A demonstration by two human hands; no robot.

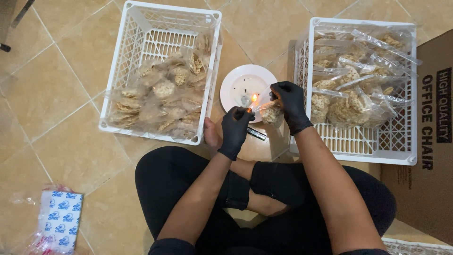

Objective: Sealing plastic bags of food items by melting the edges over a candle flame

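I sit cross-legged on a tiled floor, both hands in black gloves. My left hand point(235, 128) and my right hand point(289, 105) together hold a small clear plastic bag of round crackers point(270, 112), its open edge at a small candle flame point(254, 98). The candle stub stands on a white plate point(235, 84) between two white crates. A dark lighter point(257, 134) lies on the floor just below my hands.
The left white crate point(137, 56) holds several bagged crackers, and the right white crate point(401, 146) holds more. A brown cardboard box point(432, 141) stands at the right edge. A blue-and-white patterned packet point(59, 222) lies at the lower left.
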